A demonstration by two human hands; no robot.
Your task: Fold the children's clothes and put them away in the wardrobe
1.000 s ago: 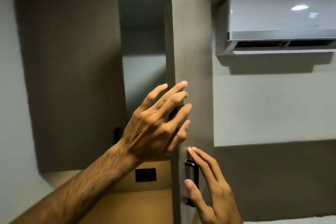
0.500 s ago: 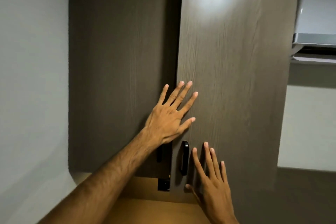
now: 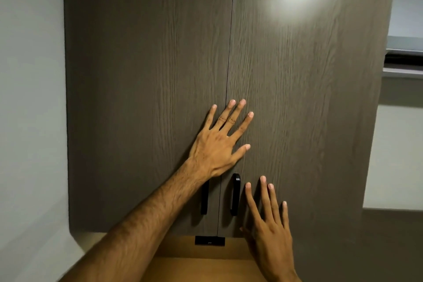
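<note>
A person stands close to a tall wardrobe with two dark brown wood-grain doors, looking slightly upward at it. The left door (image 3: 148, 89) and the right door (image 3: 304, 103) meet along a thin vertical seam, with no gap showing between them, so the wardrobe appears shut. The person's left hand (image 3: 219, 144) reaches up from the lower left on a bare forearm and lies flat across the seam, fingers straight and spread apart, gripping nothing; the fingertips sit on the right door and the heel of the hand on the left. The right hand (image 3: 270, 226) is lower, just to the right of the handles, also flat against the right door with its fingers straight and slightly parted, holding nothing. Two slim black vertical bar handles sit on either side of the seam: the left handle (image 3: 204, 199) is partly hidden by the left wrist, and the right handle (image 3: 235, 194) stands between the two hands, untouched. Below the doors is a lighter tan wooden panel (image 3: 206, 258) with a small black fitting (image 3: 209, 240) at its top edge. A pale wall (image 3: 32, 98) lies to the left, and a blurred white appliance edge (image 3: 405, 59) shows at the far right. No children's clothes are visible anywhere; where they are cannot be told, though with both doors pressed closed they may well be inside. Judging from this, the task looks at or near its end.
</note>
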